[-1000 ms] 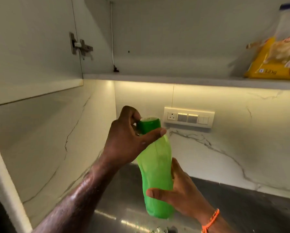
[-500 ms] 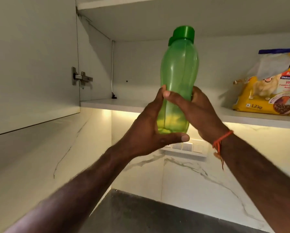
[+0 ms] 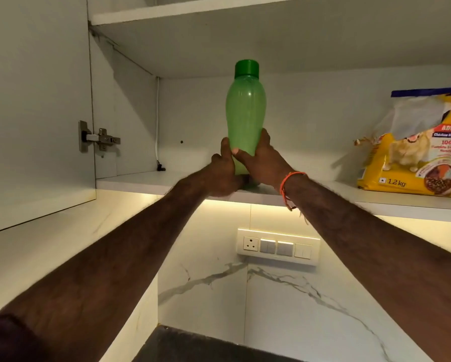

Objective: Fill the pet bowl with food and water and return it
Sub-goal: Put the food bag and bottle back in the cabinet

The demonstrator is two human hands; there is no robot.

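I have both hands wrapped round the base of the green bottle (image 3: 245,118): left hand (image 3: 225,173) and right hand (image 3: 262,163), fingers curled on it. It stands upright, capped, on the cabinet shelf (image 3: 140,180), well left of the food bag (image 3: 415,150).

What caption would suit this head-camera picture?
Both hands, left hand and right hand, hold a green bottle upright on a cupboard shelf.

1. A translucent green plastic water bottle (image 3: 245,118) with a darker green screw cap closed on top stands upright between both hands, its base low on the white cabinet shelf (image 3: 140,182).
2. A yellow pet food bag (image 3: 417,150), top opened, stands on that shelf, well right of the hands.
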